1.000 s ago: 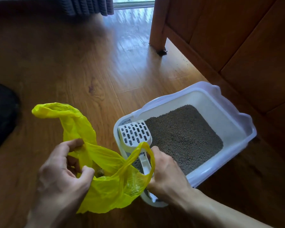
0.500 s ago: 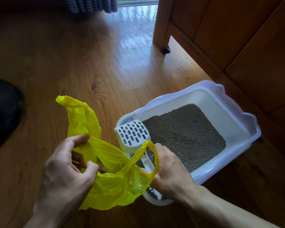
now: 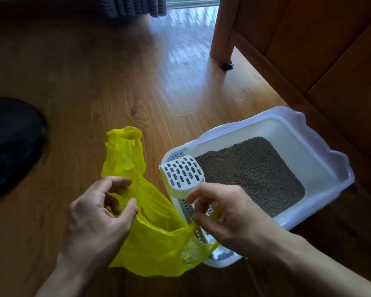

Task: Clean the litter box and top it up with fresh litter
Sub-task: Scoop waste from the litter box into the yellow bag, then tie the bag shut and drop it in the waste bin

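On wood floor (image 3: 94, 82), both hands (image 3: 103, 213) grip yellow bag (image 3: 154, 239); litter box (image 3: 321, 151) runs diagonally up-right.

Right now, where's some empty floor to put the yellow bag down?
Bare wood floor lies between the yellow bag, the dark shape at left and the cabinet leg. It is crowded near the litter box, scoop and both hands.

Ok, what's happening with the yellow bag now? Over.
Left hand grips bag edge; right hand pinches its handle. Scoop rests on litter box rim. Nothing in the way.
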A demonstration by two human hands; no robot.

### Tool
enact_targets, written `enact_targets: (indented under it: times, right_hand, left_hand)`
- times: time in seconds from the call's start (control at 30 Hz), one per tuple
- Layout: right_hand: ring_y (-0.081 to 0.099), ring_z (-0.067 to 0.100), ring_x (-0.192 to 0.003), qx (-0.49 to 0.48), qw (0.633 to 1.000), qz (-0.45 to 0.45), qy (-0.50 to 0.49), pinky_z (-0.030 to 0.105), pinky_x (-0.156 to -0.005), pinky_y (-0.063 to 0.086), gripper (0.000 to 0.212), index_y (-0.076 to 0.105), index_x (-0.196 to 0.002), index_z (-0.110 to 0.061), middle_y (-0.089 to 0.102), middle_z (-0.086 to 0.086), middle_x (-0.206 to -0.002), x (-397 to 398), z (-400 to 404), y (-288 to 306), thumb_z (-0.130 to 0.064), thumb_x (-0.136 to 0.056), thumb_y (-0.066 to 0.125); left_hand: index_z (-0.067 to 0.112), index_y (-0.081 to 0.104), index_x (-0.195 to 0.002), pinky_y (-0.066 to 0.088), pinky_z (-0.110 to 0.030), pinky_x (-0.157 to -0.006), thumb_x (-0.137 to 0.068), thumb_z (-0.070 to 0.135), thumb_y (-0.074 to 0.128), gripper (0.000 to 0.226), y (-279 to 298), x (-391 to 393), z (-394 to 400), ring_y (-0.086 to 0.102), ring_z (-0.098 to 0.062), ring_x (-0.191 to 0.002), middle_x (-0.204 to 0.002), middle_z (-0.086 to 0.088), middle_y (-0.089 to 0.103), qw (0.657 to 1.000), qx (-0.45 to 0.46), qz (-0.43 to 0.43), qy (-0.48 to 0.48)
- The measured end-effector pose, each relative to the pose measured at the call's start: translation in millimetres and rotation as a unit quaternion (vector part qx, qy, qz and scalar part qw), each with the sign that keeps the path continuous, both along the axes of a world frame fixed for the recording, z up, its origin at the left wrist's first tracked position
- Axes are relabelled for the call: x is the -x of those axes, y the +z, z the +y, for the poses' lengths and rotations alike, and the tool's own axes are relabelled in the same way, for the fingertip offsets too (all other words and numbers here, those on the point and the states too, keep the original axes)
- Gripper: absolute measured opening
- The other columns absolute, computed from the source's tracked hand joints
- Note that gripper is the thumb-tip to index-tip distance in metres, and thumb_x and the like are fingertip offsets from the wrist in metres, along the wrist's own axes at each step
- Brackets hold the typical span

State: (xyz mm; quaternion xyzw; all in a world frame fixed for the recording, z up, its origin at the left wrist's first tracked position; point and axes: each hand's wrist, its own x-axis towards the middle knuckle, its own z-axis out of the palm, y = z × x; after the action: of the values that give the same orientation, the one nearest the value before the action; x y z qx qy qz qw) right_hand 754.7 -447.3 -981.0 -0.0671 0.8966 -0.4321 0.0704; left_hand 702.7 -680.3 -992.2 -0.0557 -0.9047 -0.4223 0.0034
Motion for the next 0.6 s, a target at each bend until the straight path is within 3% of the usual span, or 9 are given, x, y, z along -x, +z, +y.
enact_targets:
  times: [0.13, 0.2, 0.27, 0.33, 0.43, 0.5, 0.57, 0.6]
  right_hand:
    - [0.061, 0.006, -0.076, 0.012, 0.992, -0.114, 0.046, 0.019, -0.068, 0.049, 0.050, 0.059, -0.113, -0.032, 0.064, -0.007, -0.088, 3.9, 18.7, 9.8, -0.042, -0.071, 0.084]
    - [0.057, 0.005, -0.066, 0.014, 0.988, -0.140, 0.068, 0.019, -0.063, 0.047, 0.048, 0.061, -0.110, -0.031, 0.063, -0.004, -0.085, 6.0, 26.9, 16.6, -0.032, -0.070, 0.087]
    - [0.054, 0.007, -0.062, -0.012, 0.994, -0.093, 0.061, 0.022, -0.060, 0.046, 0.029, 0.065, -0.101, -0.026, 0.061, -0.003, -0.076, 7.9, 24.8, 17.4, -0.017, -0.077, 0.079]
    - [0.055, 0.012, -0.063, -0.033, 0.999, -0.013, 0.015, 0.030, -0.060, 0.047, 0.012, 0.067, -0.090, -0.022, 0.059, -0.005, -0.071, 8.5, 20.4, 11.7, -0.012, -0.082, 0.069]
    - [0.050, 0.009, -0.054, -0.004, 0.994, 0.039, -0.098, 0.021, -0.052, 0.038, 0.009, 0.067, -0.082, -0.019, 0.055, -0.007, -0.061, 9.1, 14.4, 8.0, -0.012, -0.085, 0.063]
    - [0.041, 0.007, -0.047, 0.044, 0.988, 0.042, -0.143, 0.018, -0.047, 0.032, 0.011, 0.068, -0.079, -0.018, 0.051, -0.005, -0.054, 8.7, 11.6, 10.7, -0.014, -0.089, 0.064]
    - [0.035, 0.005, -0.044, 0.123, 0.978, 0.030, -0.166, 0.021, -0.044, 0.029, 0.015, 0.068, -0.078, -0.014, 0.044, -0.009, -0.050, 9.0, 8.8, 14.1, -0.018, -0.092, 0.065]
    - [0.035, 0.008, -0.045, 0.173, 0.970, 0.017, -0.172, 0.025, -0.044, 0.030, 0.016, 0.068, -0.079, -0.013, 0.044, -0.009, -0.049, 9.8, 8.0, 14.8, -0.020, -0.093, 0.065]
  left_hand:
    - [0.031, 0.070, -0.079, 0.038, -0.015, -0.041, -0.073, 0.010, 0.080, 0.024, -5.0, 4.4, -8.1, 0.053, -0.012, -0.049, -0.051, -0.002, 0.057, 0.999, 0.003, 0.007, 0.033]
    - [0.034, 0.069, -0.076, 0.041, -0.016, -0.044, -0.072, 0.014, 0.083, 0.025, -5.3, 9.1, -11.3, 0.055, -0.013, -0.054, -0.060, 0.002, 0.062, 0.998, -0.021, 0.022, 0.057]
    - [0.043, 0.067, -0.080, 0.048, -0.023, -0.051, -0.071, 0.032, 0.080, 0.019, -1.3, 14.3, -11.7, 0.057, -0.011, -0.057, -0.074, 0.015, 0.066, 0.996, -0.051, 0.036, 0.063]
    - [0.048, 0.065, -0.084, 0.051, -0.030, -0.058, -0.069, 0.045, 0.068, 0.016, -2.1, 21.0, -12.1, 0.060, -0.010, -0.060, -0.081, 0.017, 0.067, 0.995, -0.050, 0.047, 0.071]
    - [0.041, 0.067, -0.092, 0.058, -0.037, -0.075, -0.071, 0.056, 0.067, 0.025, -1.3, 20.4, -14.1, 0.068, -0.020, -0.073, -0.082, 0.008, 0.069, 0.994, -0.076, 0.049, 0.067]
    - [0.038, 0.069, -0.099, 0.057, -0.045, -0.084, -0.076, 0.055, 0.074, 0.029, 3.6, 12.7, -12.4, 0.070, -0.017, -0.083, -0.087, 0.006, 0.072, 0.991, -0.122, 0.032, 0.050]
    - [0.037, 0.069, -0.107, 0.057, -0.036, -0.086, -0.077, 0.040, 0.081, 0.033, -77.1, 25.9, -72.5, 0.071, -0.011, -0.092, -0.101, 0.003, 0.073, 0.992, -0.112, -0.003, 0.063]
    - [0.033, 0.069, -0.112, 0.054, -0.032, -0.092, -0.071, 0.031, 0.088, 0.045, -104.1, 37.1, -104.6, 0.071, -0.010, -0.091, -0.108, -0.001, 0.072, 0.997, -0.064, -0.005, 0.040]
